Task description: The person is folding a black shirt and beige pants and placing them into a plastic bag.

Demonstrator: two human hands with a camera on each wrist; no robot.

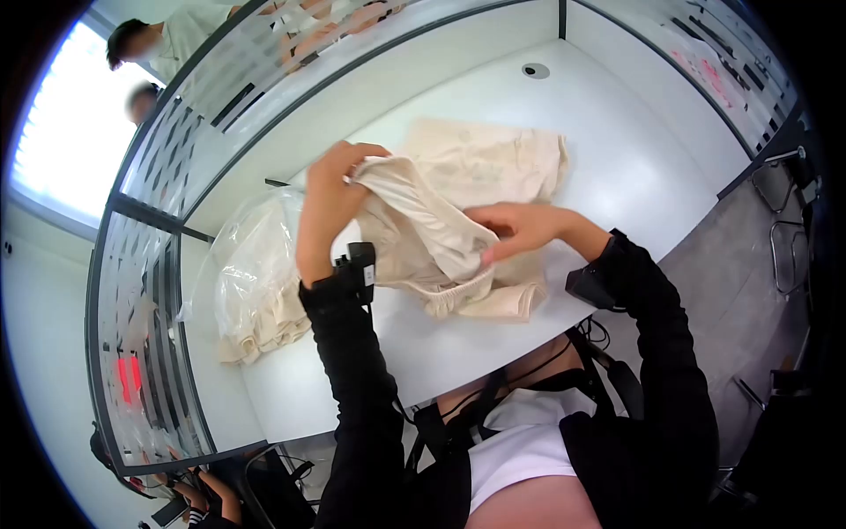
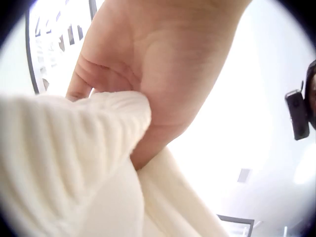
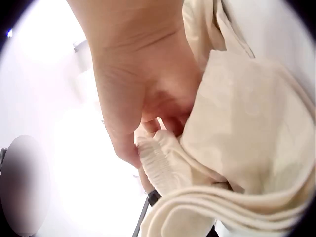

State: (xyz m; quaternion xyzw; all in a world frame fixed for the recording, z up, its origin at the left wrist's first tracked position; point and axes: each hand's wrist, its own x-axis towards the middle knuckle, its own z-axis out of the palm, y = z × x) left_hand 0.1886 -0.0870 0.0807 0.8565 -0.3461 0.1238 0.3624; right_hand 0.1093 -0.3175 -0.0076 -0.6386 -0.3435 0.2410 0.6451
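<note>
A cream cloth piece (image 1: 423, 212) with a gathered, elastic-looking edge is held up between the two hands. The left hand (image 1: 333, 198) grips its upper left edge; in the left wrist view the fingers of that hand (image 2: 158, 64) curl round the ribbed band (image 2: 74, 138). On the other side the right hand (image 1: 520, 229) pinches the edge, and the right wrist view shows thumb and fingers of this hand (image 3: 143, 89) at the gathered band (image 3: 158, 163). More cream fabric (image 1: 485, 163) lies flat on the table behind and beneath.
A clear plastic bag (image 1: 256, 234) with folded cream cloth (image 1: 264, 317) lies at the left of the white table (image 1: 634, 167). Low white panels border the table, with a round cable hole (image 1: 535, 70) near the back. Other people are beyond the upper left partition.
</note>
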